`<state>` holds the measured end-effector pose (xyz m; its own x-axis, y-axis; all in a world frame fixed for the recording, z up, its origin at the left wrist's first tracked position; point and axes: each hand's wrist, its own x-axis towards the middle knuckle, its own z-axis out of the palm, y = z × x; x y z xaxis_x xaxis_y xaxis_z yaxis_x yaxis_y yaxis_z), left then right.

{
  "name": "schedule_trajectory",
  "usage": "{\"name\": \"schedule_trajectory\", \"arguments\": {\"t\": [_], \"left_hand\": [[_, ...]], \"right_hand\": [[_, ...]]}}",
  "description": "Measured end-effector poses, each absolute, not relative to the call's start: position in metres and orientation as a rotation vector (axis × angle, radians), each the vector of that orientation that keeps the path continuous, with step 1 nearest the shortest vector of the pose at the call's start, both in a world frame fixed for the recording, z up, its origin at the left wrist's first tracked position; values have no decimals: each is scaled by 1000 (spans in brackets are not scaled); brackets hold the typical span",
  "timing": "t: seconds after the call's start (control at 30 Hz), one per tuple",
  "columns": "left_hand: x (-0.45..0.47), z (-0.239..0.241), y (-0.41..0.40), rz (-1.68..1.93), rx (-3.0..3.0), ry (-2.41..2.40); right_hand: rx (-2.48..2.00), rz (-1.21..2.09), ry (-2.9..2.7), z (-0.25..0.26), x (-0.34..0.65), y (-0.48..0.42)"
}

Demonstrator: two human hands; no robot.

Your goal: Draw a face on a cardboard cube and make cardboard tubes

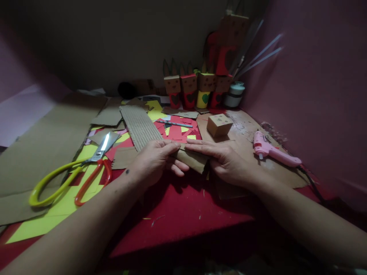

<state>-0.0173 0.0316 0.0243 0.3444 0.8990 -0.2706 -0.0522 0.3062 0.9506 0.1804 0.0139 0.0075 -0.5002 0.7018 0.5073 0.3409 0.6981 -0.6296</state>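
Observation:
Both my hands meet at the middle of the work surface on a folded piece of brown cardboard (192,159). My left hand (155,160) grips its left end, thumb on top and fingers curled underneath. My right hand (222,158) lies over the right end, fingers stretched out and pressing along the fold. The cardboard rests on a red paper sheet (177,214).
Large scissors with yellow and orange handles (71,175) lie at the left. A strip of corrugated cardboard (140,128), a small cardboard cube (219,125), a pink glue gun (272,151), a pencil (174,123) and paper scraps surround the hands. Cardboard box figures (190,89) stand at the back.

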Motion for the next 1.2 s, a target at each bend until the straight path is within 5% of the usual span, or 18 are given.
{"name": "schedule_trajectory", "arguments": {"t": [0.17, 0.37, 0.53, 1.2], "left_hand": [[-15, 29, 29, 908, 1071, 1136], [-12, 31, 24, 1034, 1150, 1163], [-12, 28, 22, 1064, 1210, 1112], [-8, 24, 19, 1098, 1198, 1086]], "right_hand": [[-1042, 554, -1662, 17, 184, 8], [-1228, 1245, -1261, 17, 178, 9], [-1173, 1481, -1159, 16, 173, 13], [-1129, 1482, -1051, 12, 169, 13]]}}
